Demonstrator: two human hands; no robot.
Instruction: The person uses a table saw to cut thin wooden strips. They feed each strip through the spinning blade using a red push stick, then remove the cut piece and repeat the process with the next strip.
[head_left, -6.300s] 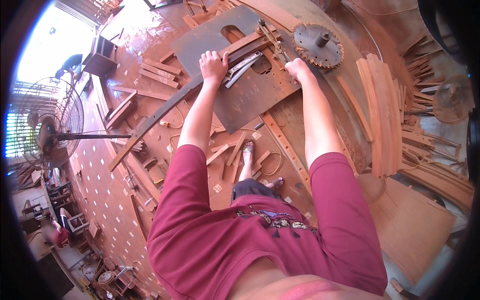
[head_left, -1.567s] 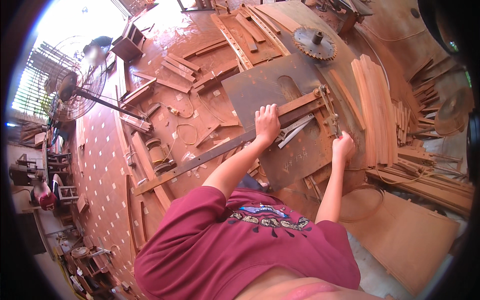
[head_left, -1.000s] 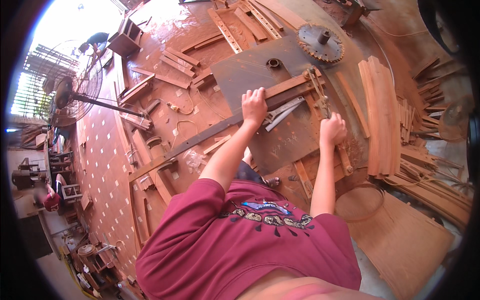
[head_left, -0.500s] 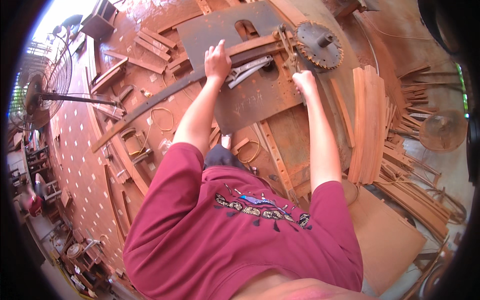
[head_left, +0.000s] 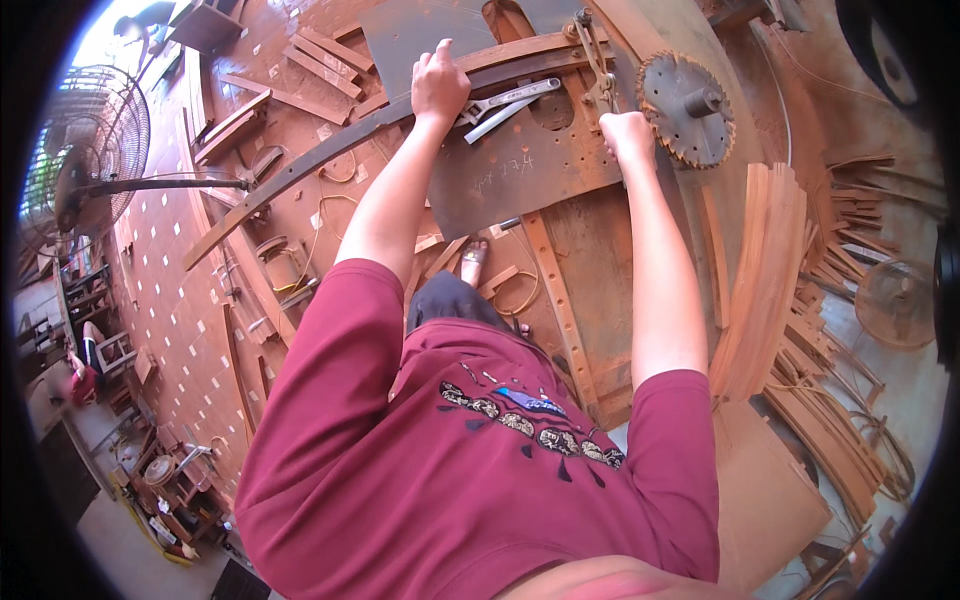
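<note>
I count two hands: the left hand [head_left: 440, 88] curls over one long dark bar [head_left: 310, 160] slanting across one metal plate [head_left: 530, 178], how tightly I cannot tell; the right hand [head_left: 628, 138] is a fist around one toggle clamp [head_left: 603, 92]. One adjustable wrench [head_left: 515, 96] lies between them, one circular saw blade [head_left: 672, 112] farther right.

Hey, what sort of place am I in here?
Most likely a woodworking shop: there's a large toothed circular saw blade, stacked wooden boards at the right, and loose wood strips lying on the reddish floor.
</note>
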